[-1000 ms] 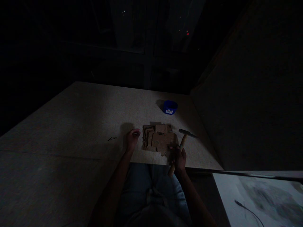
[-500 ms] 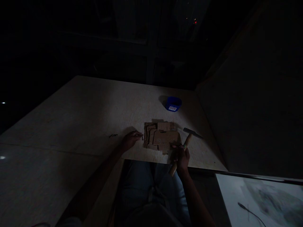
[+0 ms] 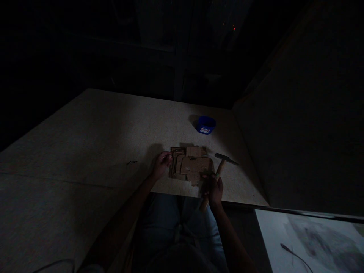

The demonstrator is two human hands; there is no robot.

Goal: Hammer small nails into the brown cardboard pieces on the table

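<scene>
The scene is very dark. My right hand (image 3: 214, 188) is closed round the wooden handle of a small hammer (image 3: 220, 165), whose metal head points right, just above the board. My left hand (image 3: 162, 163) rests at the left edge of a pile of brown cardboard pieces (image 3: 190, 165), with the fingers curled in a pinch against it; what they hold is too small to make out. The pile lies on a large pale board (image 3: 99, 129) near its front edge, between my two hands.
A blue tub (image 3: 205, 124) with a white label stands behind the cardboard. A small dark item (image 3: 131, 162) lies on the board left of my left hand. A dark upright panel (image 3: 307, 125) closes the right side. A lit sheet (image 3: 309, 242) with a cable is at lower right.
My left hand has shifted right and up against the left edge of the cardboard pile. The right hand and hammer stay almost where they were. The camera has shifted slightly.
</scene>
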